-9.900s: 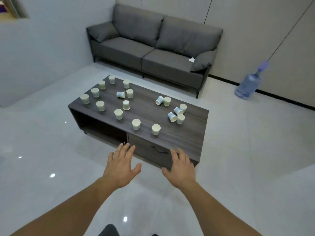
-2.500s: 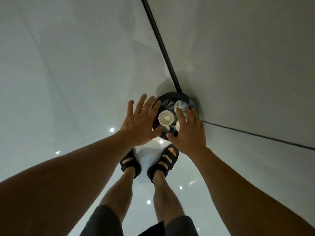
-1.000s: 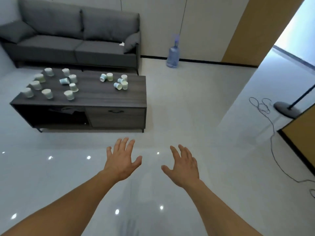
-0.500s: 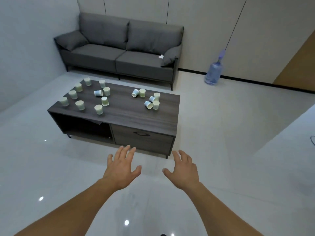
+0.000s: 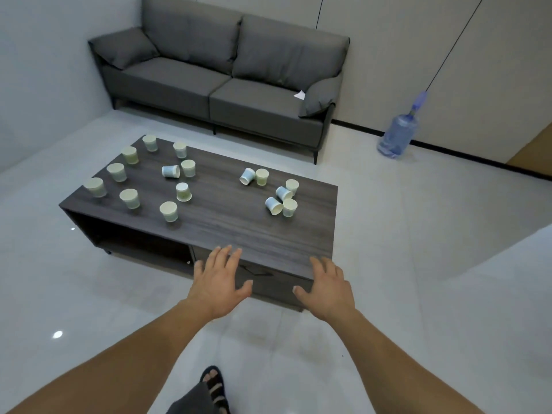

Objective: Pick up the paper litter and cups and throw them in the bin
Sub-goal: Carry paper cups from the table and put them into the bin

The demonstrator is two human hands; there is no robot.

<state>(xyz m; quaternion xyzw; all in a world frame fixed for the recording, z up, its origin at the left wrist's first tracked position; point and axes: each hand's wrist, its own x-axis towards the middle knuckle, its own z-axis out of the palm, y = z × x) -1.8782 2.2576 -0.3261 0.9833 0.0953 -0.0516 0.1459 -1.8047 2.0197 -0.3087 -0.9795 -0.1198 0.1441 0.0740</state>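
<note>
Head view, left hand (image 5: 219,279) and right hand (image 5: 325,289) spread empty, cups (image 5: 168,211) mostly upright on table (image 5: 239,225), four tipped sideways.

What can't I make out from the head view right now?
Bin: outside the head view's frame.
Open shelf under the coffee table: in shadow, contents unreadable.
White scrap on the sofa: too small to confirm as paper.
Drawer front: partly covered by the left hand and right hand.

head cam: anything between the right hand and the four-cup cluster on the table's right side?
Only bare tabletop. In the head view, the stretch from the right hand up to the four cups holds nothing else.
</note>
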